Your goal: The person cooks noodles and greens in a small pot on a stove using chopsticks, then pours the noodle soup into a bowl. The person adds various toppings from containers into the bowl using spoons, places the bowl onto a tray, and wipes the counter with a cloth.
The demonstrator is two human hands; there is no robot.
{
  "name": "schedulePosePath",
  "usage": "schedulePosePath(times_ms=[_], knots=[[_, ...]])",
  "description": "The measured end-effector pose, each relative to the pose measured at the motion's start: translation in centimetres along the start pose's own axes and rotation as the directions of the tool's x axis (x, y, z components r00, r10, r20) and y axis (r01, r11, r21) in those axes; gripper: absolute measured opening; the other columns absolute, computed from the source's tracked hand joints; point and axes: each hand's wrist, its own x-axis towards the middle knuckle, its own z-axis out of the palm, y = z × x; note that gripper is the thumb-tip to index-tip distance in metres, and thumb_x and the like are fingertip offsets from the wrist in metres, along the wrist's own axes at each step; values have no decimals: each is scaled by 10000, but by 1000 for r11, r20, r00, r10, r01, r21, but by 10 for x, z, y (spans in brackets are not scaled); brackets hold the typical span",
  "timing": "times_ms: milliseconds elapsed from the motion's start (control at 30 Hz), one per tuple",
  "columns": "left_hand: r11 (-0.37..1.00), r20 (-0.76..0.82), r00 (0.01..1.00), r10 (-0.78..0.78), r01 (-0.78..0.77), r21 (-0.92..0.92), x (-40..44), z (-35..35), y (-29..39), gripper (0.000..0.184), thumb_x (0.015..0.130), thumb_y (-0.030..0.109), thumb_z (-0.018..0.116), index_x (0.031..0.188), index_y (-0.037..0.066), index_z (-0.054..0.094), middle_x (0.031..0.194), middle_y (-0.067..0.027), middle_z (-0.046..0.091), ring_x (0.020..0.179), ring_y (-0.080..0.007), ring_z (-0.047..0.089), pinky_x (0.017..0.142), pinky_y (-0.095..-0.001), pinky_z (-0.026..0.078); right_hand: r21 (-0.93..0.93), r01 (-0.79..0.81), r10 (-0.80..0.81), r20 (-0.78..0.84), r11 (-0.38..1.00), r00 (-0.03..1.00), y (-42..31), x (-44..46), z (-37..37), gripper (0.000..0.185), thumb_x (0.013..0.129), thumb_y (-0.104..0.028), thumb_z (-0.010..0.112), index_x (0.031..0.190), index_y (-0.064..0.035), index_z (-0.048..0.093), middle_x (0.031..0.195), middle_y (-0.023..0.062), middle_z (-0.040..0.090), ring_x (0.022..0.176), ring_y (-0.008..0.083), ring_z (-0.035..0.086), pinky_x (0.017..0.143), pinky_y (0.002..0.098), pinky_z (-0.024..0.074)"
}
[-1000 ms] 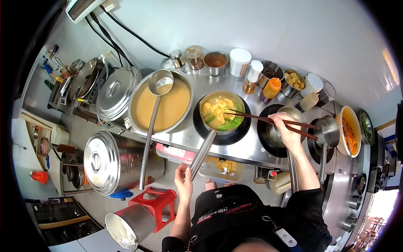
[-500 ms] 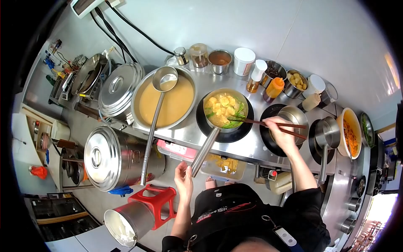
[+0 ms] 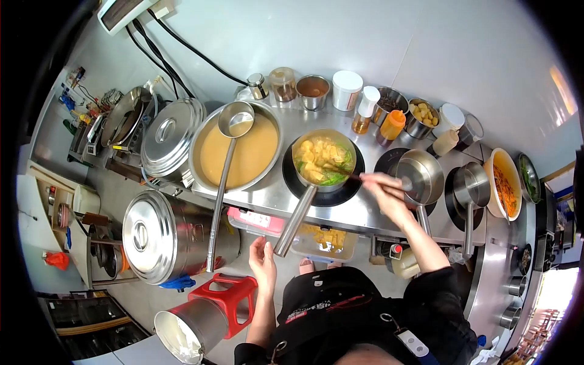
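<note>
Brown chopsticks (image 3: 354, 176), gripped in the right hand (image 3: 384, 187), reach into the pan (image 3: 333, 188), their length probably keeping it clear of the food (image 3: 319, 157). The left hand (image 3: 263, 261), loosely parted and empty, hangs just beside the handle (image 3: 295, 221), which juts past the counter (image 3: 372, 213), presumably for easy gripping. Leftward, a ladle (image 3: 224, 188) lies across the pot (image 3: 272, 121), likely within reach.

- Saucepan (image 3: 295, 221): plain silver-grey steel
- Food pieces (image 3: 315, 155) in it: bright yellow
- Leaves (image 3: 333, 177) among them: vivid green
- Chopsticks (image 3: 354, 176): dark reddish brown
- Hob plate (image 3: 350, 193) beneath the saucepan: black
- Broth (image 3: 237, 158) in the wide pot (image 3: 267, 114): pale tan
- Apron (image 3: 359, 316): black, with red and white print
- Stool (image 3: 242, 295): bright red
- Squeeze bottle (image 3: 392, 126): orange cap
- Shreds (image 3: 505, 190) in the cream bowl (image 3: 490, 193): orange
- Wall (image 3: 340, 36): pale bluish grey
</note>
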Motion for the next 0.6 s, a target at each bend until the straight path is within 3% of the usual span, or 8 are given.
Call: schedulePosePath(times_ms=[67, 200, 300, 333, 400, 467, 567, 600], knots=[[1000, -14, 1000, 25, -25, 4, 1, -1, -3, 347, 947, 184, 586, 1184, -61, 517, 1056, -114, 603, 920, -143, 573, 815, -268, 466, -18, 200, -198, 79, 980, 977, 4, -5, -4, 158, 858, -135, 674, 960, -16, 695, 931, 69, 708, 856, 146, 664, 787, 266, 517], [1000, 0, 1000, 6, -6, -22, 1, -3, -8, 352, 948, 186, 585, 1183, -67, 514, 1061, -118, 601, 931, -144, 575, 820, -269, 468, -60, 108, -111, -41, 992, 993, 14, 8, -23, 191, 871, -167, 655, 968, -6, 689, 891, 104, 701, 818, 180, 661, 741, 282, 507], [1000, -16, 1000, 8, -8, -22, -1, -4, -7, 331, 953, 190, 578, 1164, -60, 526, 1076, -106, 599, 971, -144, 565, 862, -266, 450, -125, 188, -187, 20, 974, 982, -2, 2, -31, 168, 872, -133, 648, 968, -1, 686, 902, 110, 696, 823, 184, 651, 743, 290, 506], [1000, -23, 1000, 2, -3, -22, -1, -4, -6, 312, 958, 194, 571, 1145, -54, 538, 1087, -94, 598, 1001, -144, 556, 899, -264, 434, -95, 292, -294, -12, 952, 956, -6, 4, -35, 148, 875, -113, 637, 950, 7, 681, 894, 113, 692, 822, 177, 649, 733, 296, 505], [1000, -31, 999, -15, 14, -19, -2, -5, -1, 316, 959, 197, 570, 1147, -56, 538, 1087, -96, 599, 1002, -145, 557, 902, -266, 434, -22, 324, -325, -66, 946, 943, -24, 4, -45, 137, 876, -105, 632, 922, 17, 676, 860, 108, 683, 795, 171, 640, 719, 298, 502], [999, -39, 999, -34, 34, -15, -4, -7, 0, 321, 959, 200, 570, 1148, -57, 538, 1088, -99, 599, 1004, -146, 557, 904, -267, 434, 18, 327, -325, -50, 945, 944, -34, 4, -41, 128, 872, -104, 633, 898, 14, 676, 841, 103, 674, 773, 174, 630, 717, 290, 499], [999, -55, 998, -32, 31, -23, -4, -9, -1, 325, 959, 202, 570, 1152, -58, 537, 1089, -102, 599, 1004, -147, 559, 910, -271, 434, -73, 250, -237, 148, 966, 960, -18, 14, -23, 136, 862, -123, 647, 896, 5, 679, 848, 110, 674, 792, 199, 639, 725, 301, 497], [999, -59, 998, -28, 27, -19, -3, -10, -3, 322, 959, 200, 569, 1150, -57, 537, 1082, -99, 600, 1000, -146, 560, 911, -271, 434, -83, 278, -269, 104, 957, 958, -10, 18, -18, 152, 861, -131, 651, 898, 14, 677, 854, 113, 677, 794, 203, 641, 726, 306, 496]])
